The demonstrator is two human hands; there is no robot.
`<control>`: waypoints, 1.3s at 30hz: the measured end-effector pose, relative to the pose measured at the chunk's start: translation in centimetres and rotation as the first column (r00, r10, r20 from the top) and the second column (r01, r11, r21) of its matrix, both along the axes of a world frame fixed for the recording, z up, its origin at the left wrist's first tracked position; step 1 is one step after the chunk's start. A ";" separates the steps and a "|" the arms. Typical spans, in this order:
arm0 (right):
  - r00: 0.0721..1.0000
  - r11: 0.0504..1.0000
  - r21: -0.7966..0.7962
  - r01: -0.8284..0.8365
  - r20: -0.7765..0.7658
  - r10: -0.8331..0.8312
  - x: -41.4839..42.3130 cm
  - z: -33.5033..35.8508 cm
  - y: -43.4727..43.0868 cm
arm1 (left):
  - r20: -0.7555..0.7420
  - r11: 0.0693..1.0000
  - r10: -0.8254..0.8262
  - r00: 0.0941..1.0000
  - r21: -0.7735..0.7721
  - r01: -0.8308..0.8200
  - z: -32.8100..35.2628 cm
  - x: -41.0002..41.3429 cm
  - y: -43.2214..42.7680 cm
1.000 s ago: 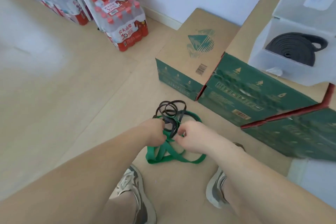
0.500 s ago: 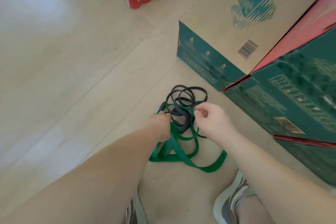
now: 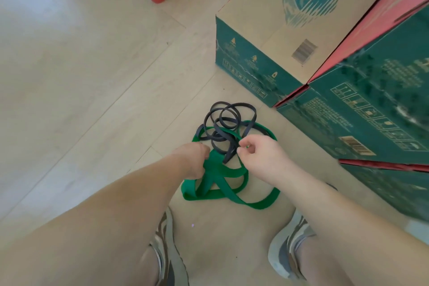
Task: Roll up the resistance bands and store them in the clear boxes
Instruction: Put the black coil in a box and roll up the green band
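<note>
Vs 1 s ago: you've leaned in, clear box now out of view. Tangled green band (image 3: 232, 195) + black band (image 3: 228, 115) on floor, just in front of carton (image 3: 255, 62) corner. L hand (image 3: 193, 160) grips green band; R hand (image 3: 260, 158) pinches it by black loops. Untangling; no rolling yet.

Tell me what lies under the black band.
The green band lies under the black band; floor shows through its far loops. The left hand and right hand cover the near crossings.
</note>
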State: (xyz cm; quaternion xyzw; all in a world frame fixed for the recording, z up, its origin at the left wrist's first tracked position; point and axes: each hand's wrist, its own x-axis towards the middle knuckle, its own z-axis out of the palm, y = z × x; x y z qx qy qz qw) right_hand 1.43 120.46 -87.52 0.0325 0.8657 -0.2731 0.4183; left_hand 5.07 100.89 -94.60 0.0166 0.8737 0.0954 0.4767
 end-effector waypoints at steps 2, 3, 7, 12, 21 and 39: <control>0.996 0.997 0.023 -0.075 0.041 0.074 0.3 1.3 0.2 | 0.004 0.990 0.101 0.995 0.098 -0.101 2.4 -0.6 0.2; 0.992 0.993 0.035 -0.113 0.057 0.111 0.5 2.1 0.4 | 0.007 0.981 0.137 0.991 0.139 -0.136 4.0 -1.0 0.4; 0.978 0.979 0.047 -0.197 0.074 0.193 0.8 6.7 1.0 | -0.039 0.958 0.155 0.987 0.249 -0.140 11.9 -2.2 1.5; 0.961 0.961 -0.082 -0.265 -0.103 0.256 2.0 15.5 1.1 | -0.157 0.893 0.326 0.932 0.376 -0.249 22.9 -1.4 3.8; 0.886 0.891 -0.441 -0.106 -0.448 -0.117 5.3 33.0 3.3 | -0.399 0.698 0.641 0.655 0.657 -0.284 44.1 2.8 5.6; 0.744 0.760 -0.640 0.112 -0.453 -0.491 2.8 29.1 7.7 | -0.168 0.428 0.776 0.608 0.849 -0.310 39.8 0.0 10.0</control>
